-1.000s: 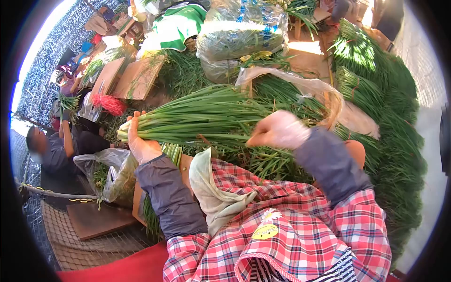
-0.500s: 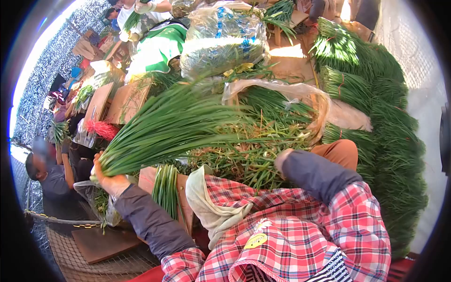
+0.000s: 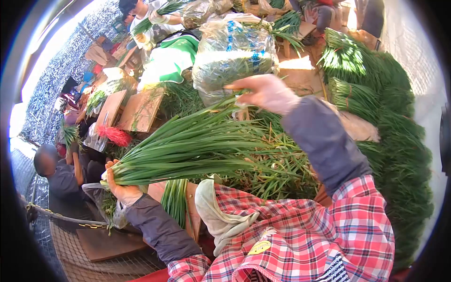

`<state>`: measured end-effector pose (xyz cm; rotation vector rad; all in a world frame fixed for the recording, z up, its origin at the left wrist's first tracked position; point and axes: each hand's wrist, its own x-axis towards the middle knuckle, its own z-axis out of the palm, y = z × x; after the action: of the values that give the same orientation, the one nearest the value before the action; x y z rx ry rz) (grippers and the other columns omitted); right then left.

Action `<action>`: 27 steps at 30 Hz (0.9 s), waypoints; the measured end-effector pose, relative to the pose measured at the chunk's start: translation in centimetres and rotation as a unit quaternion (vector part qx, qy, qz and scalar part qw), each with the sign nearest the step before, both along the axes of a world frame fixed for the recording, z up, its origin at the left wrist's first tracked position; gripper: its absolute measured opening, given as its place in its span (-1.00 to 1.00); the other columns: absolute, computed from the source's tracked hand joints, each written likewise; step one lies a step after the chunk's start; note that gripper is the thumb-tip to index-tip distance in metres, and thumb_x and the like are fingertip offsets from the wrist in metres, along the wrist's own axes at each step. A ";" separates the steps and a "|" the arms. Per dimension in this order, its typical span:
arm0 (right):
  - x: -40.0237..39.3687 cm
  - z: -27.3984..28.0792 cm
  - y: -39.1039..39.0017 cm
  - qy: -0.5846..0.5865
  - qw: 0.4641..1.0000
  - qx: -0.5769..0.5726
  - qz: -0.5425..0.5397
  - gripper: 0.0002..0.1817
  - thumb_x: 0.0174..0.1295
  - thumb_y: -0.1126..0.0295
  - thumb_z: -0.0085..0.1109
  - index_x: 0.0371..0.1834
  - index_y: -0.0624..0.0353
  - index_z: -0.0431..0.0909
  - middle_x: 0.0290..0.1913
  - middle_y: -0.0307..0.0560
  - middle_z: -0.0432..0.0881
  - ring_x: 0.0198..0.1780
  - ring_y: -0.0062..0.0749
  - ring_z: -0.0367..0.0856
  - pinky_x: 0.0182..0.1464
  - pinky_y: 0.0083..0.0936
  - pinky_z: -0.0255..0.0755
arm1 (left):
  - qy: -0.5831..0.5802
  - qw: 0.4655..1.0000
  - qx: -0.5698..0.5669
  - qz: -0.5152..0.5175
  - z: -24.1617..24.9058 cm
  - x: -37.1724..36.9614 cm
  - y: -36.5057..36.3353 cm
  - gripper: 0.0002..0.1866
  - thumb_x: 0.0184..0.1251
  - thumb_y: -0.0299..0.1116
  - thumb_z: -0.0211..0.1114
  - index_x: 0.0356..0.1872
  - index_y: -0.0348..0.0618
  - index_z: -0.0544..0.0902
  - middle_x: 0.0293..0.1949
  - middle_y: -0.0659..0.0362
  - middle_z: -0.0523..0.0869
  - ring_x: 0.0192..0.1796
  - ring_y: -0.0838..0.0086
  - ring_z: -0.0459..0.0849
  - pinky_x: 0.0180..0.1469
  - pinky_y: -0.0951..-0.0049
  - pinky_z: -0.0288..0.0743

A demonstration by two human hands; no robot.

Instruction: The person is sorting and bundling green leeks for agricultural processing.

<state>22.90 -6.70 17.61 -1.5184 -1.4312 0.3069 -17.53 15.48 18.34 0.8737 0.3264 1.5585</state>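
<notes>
My left hand (image 3: pixel 123 188) grips the pale root end of a thick bunch of green onions (image 3: pixel 188 145), which slants up to the right. My right hand (image 3: pixel 265 92) is raised over the leafy end of that bunch, fingers pinched on a few green blades. Both hands wear thin pale gloves under dark sleeves. Under the bunch lies a loose heap of trimmed green stalks (image 3: pixel 277 171). A smaller bundle (image 3: pixel 174 197) rests on a wooden board (image 3: pixel 191 207) by my left forearm.
Tied green onion bundles (image 3: pixel 376 113) are stacked high along the right. A large clear plastic bag of greens (image 3: pixel 232 51) stands behind. Red ties (image 3: pixel 115 136) and wooden boards (image 3: pixel 141 110) lie at left. Other people work at the left and the top.
My right hand has risen from the loose heap up to the leafy end of the bunch. The bunch, earlier held higher and level, now sits lower at my left hand.
</notes>
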 end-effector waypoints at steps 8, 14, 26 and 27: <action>-5.9 -3.0 5.6 -0.255 0.943 -0.214 -0.027 -0.71 0.16 0.22 0.11 -0.08 -0.01 0.61 -0.15 0.05 0.64 -0.08 -0.07 0.60 -0.03 -0.27 0.45 | 0.016 0.997 -0.010 -0.070 -0.1 2.1 -1.8 -0.70 0.23 -0.47 0.21 0.01 -0.11 0.53 -0.07 0.13 0.64 0.02 0.30 0.58 0.12 0.22 0.48; -1.7 -6.7 1.7 0.256 0.961 -0.069 -0.080 -0.76 0.10 0.32 0.12 -0.26 0.23 0.64 -0.38 0.09 0.65 -0.34 0.00 0.61 -0.27 -0.24 0.49 | 0.035 0.997 -0.005 -0.069 -1.1 1.4 -1.4 -0.70 0.22 -0.48 0.21 0.00 -0.15 0.52 -0.10 0.13 0.64 0.00 0.31 0.57 0.11 0.20 0.47; 4.0 -13.2 -8.5 -0.187 0.806 -0.556 -0.077 -0.68 0.04 0.16 0.18 -0.19 0.03 0.68 -0.32 -0.11 0.71 -0.25 -0.26 0.67 -0.20 -0.36 0.52 | -0.011 0.997 -0.069 0.042 -2.2 -3.5 2.5 -0.66 0.26 -0.38 0.14 0.03 -0.29 0.52 0.03 -0.03 0.58 0.14 0.23 0.51 0.23 0.13 0.36; 2.8 -12.4 -8.7 -0.138 0.809 -0.571 0.015 -0.65 0.06 0.11 0.18 -0.19 0.07 0.68 -0.33 -0.13 0.71 -0.25 -0.33 0.67 -0.19 -0.39 0.52 | -0.012 0.997 -0.068 0.042 -2.2 -3.4 2.5 -0.66 0.26 -0.38 0.14 0.04 -0.29 0.52 0.03 -0.02 0.58 0.14 0.23 0.51 0.23 0.13 0.36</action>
<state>25.66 -15.38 5.21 -2.5734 -1.5576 1.1636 -20.92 17.96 16.18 0.7418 0.4516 1.6029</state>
